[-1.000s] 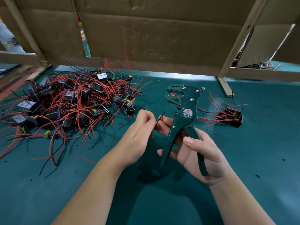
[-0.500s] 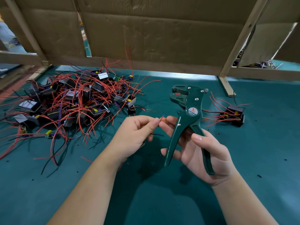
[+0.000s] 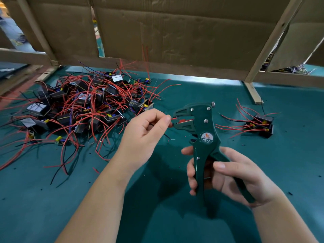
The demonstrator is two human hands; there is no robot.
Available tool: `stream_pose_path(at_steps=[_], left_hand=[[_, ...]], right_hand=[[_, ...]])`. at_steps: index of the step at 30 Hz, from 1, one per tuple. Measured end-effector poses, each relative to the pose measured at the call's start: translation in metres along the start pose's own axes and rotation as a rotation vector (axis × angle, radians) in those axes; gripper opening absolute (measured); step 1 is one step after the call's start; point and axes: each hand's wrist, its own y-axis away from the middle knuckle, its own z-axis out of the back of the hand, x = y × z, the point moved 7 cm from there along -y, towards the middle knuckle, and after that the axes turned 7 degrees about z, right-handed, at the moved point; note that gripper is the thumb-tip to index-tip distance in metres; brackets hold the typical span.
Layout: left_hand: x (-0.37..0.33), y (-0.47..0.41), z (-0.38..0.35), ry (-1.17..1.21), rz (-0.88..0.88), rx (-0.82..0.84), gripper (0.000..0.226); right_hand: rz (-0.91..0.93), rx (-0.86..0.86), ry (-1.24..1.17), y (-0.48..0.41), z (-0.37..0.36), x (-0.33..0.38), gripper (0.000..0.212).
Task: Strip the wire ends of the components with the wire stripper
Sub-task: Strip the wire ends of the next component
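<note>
Both hands are raised over the green mat, near each other but not touching. The left hand is mostly closed: its thumb and first finger pinch the end of a red wire, and the other fingers are curled into the palm. A thin black wire comes out below this hand. I cannot tell if a component is hidden inside it.

The right hand grips the wire stripper by its two handles. The fingers are wrapped around the front handle, the back handle lies against the palm, and the thumb lies across between them. The handles stand apart in a narrow V.

The green stripper is held nearly upright, with its long axis running from the hand up and away from the person. Its head is on top, and the mouth points to the left, toward the left fingertips. The red wire end reaches just to the mouth; if it is already inside, I cannot tell.

On the mat to the left lies a big pile of components with tangled red wires. A small group of components lies to the right, beyond the stripper. A cardboard wall stands behind.
</note>
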Motion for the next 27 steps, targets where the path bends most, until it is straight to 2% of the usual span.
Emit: stream_pose_path(at_steps=[6,17,27], left_hand=[[-0.009,0.003,-0.005,-0.286,-0.138,0.034,0.024],[-0.016,0.005,-0.006,-0.334,-0.216,0.108,0.023],[-0.008,0.004,-0.002,-0.403,-0.197,0.129,0.021]], right_hand=[[-0.008,0.027,-0.033,-0.001,-0.002,-0.002,0.060],[-0.049,0.079,-0.068,0.001,-0.002,-0.004,0.054],[-0.077,0.049,-0.069,-0.001,0.001,-0.008,0.054]])
